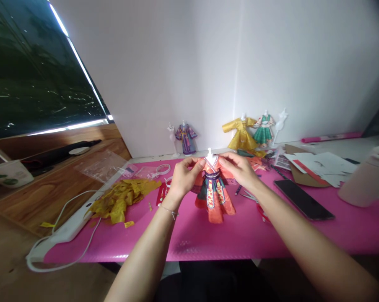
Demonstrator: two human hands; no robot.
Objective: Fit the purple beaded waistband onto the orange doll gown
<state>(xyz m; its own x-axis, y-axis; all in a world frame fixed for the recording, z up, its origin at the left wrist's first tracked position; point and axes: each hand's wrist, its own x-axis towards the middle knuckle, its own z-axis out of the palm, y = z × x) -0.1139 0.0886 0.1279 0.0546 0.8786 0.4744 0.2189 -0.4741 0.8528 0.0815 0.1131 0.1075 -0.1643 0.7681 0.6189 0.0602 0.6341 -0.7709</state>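
Note:
An orange and green doll dress (213, 188) with a dark belt is on a small white mannequin (210, 155), upright over the pink mat. My left hand (187, 174) pinches the dress at its left shoulder and sleeve. On the other side, my right hand (240, 167) grips the right shoulder and sleeve between thumb and fingers. Both hands are at about the same height, with the white neck of the mannequin between them. Parts of the sleeves are hidden behind the fingers.
Yellow fabric scraps (120, 199) lie left on the pink mat (240, 243). Purple (187, 138), yellow (242, 133) and green (265, 131) doll outfits stand by the wall. Scissors (262, 212), a phone (303, 199), papers (328, 163) and a pink bottle (367, 178) are on the right.

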